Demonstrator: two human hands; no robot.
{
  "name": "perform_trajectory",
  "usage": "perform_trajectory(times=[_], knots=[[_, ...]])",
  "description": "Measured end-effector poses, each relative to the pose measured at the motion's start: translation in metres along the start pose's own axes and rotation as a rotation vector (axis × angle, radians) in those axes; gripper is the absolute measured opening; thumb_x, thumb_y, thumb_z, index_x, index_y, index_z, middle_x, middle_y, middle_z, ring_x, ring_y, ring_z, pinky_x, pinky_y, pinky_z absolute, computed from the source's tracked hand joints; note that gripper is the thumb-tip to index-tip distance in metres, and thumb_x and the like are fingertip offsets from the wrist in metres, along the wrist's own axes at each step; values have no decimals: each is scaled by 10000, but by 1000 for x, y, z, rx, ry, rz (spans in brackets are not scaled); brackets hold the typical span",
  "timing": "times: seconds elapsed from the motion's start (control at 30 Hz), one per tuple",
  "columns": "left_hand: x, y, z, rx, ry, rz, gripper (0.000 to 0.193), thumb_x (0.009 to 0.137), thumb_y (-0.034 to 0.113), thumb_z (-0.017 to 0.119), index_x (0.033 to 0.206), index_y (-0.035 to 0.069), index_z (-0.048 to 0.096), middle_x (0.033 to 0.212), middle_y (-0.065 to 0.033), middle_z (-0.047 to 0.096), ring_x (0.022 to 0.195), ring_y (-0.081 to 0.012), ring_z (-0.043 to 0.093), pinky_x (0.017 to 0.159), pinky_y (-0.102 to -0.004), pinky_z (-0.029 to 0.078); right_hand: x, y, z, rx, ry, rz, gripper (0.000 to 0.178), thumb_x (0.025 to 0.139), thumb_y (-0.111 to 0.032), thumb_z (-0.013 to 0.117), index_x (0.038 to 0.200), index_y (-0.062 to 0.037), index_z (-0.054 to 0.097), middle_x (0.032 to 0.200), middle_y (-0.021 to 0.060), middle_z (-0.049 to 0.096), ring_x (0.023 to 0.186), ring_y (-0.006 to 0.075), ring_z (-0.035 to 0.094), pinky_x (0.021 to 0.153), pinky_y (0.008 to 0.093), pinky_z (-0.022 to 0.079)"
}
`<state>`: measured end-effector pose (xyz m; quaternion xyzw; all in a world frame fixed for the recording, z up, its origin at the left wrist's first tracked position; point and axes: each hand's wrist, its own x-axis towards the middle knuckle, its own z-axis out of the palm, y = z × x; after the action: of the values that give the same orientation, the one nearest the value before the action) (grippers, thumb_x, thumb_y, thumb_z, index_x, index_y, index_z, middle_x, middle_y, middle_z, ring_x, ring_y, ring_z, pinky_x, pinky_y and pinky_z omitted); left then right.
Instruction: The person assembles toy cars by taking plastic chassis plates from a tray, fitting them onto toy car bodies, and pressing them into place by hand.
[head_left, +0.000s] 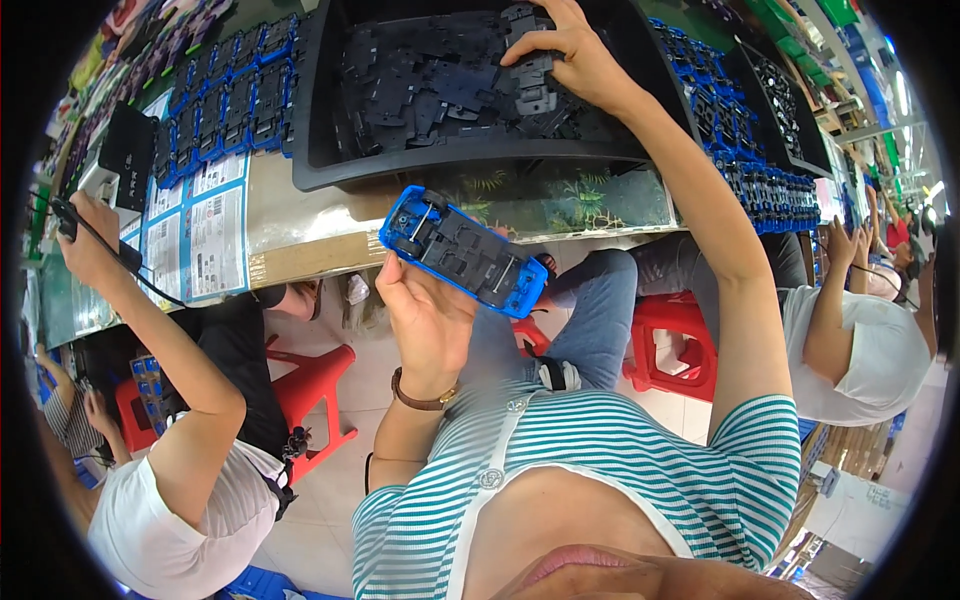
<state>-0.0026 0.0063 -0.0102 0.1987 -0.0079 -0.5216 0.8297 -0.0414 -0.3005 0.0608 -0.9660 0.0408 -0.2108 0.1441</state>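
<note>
My left hand (428, 318) is closed round a blue toy car body (465, 250), held tilted in front of the bin. Its underside faces up, showing a black chassis plate within the blue shell and what look like wheels or an axle at its upper left end. My right hand (580, 60) reaches into a large black bin (470, 160) of loose black plastic chassis parts (420, 85). Its fingers are apart and bent over a dark grey part (532, 88); some fingertips run to the picture's top edge. I see nothing gripped between them.
Blue car bodies stand in rows left (235, 100) and right (765, 195) of the bin. A black tray (785, 100) of small parts lies far right. A co-worker's hand (95, 240) holds a corded tool at left. Red stools (310, 395) stand below; another person sits at right.
</note>
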Motion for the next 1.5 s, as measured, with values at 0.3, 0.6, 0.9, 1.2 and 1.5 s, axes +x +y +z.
perform_trajectory(times=[0.3,0.6,0.9,1.2,1.5], knots=[[0,5,-4,28,14,-17,566,974,502,260,1329,95,429,1251,-122,548,1202,-376,502,1022,-495,387,-20,56,23,-223,75,23,378,818,-10,585,1180,-116,601,1346,156,477,1216,348,478,993,378,426],[1,5,2,-13,-38,7,544,988,483,244,1320,99,439,1270,-111,538,1213,-360,494,1041,-494,370,-22,18,34,-555,-395,473,524,847,-490,590,1121,-44,618,953,179,672,928,360,635,797,442,506],[5,4,5,-47,-39,-7,630,964,557,241,1306,66,436,1238,-133,551,1205,-361,498,1037,-489,364,-38,15,9,-376,-15,494,347,955,-279,461,1251,-124,554,924,226,650,887,391,624,786,451,499],[7,-15,6,24,1,162,846,875,747,235,1338,60,411,1272,-111,518,1198,-302,484,1040,-454,345,-78,-169,-2,-46,145,152,541,758,-178,694,1245,-41,501,1065,154,555,955,337,561,794,396,495],[7,-40,15,188,86,273,807,892,719,263,1399,100,368,1312,-35,496,1207,-156,456,1037,-316,337,-92,-196,42,36,218,255,605,703,-131,718,1241,16,482,1172,184,514,1032,364,546,852,411,477]])
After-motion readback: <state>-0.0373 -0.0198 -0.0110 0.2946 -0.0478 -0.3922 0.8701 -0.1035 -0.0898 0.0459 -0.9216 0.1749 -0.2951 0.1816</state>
